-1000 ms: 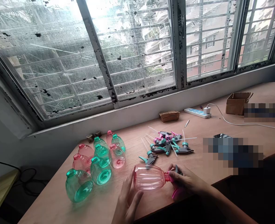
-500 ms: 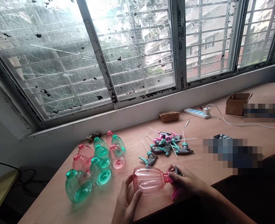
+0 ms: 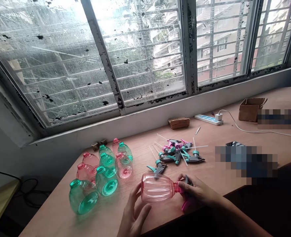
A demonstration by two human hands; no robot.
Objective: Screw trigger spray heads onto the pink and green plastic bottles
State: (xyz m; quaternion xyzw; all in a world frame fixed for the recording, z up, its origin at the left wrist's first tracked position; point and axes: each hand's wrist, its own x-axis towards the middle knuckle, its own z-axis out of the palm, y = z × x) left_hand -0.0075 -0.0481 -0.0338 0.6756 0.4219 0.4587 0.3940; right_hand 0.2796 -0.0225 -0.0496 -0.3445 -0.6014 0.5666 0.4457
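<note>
A clear pink bottle (image 3: 157,189) lies on its side in the air near the table's front edge, neck to the right. At its neck my right hand (image 3: 197,189) is closed around a pink and dark grey trigger sprayer (image 3: 185,205), partly hidden by the fingers. My left hand (image 3: 135,209) is loosely cupped at the bottle's base. Its fingers are against or just behind the base, while the thumb stands apart below. Beyond the bottle lies a heap of pink and teal trigger sprayers (image 3: 176,153) with thin tubes. Sprayer and neck meet, but the thread's fit is hidden.
Several green bottles (image 3: 83,197) and pink bottles (image 3: 124,166) stand uncapped at the left. Near the window are a brown package (image 3: 179,123), a power strip (image 3: 209,119) with a white charger and cable, and an open cardboard box (image 3: 251,110). A blurred phone (image 3: 236,149) lies right.
My left thumb has come away from the bottle's underside. The bottle has risen slightly at its base, while my right hand stays at the neck.
</note>
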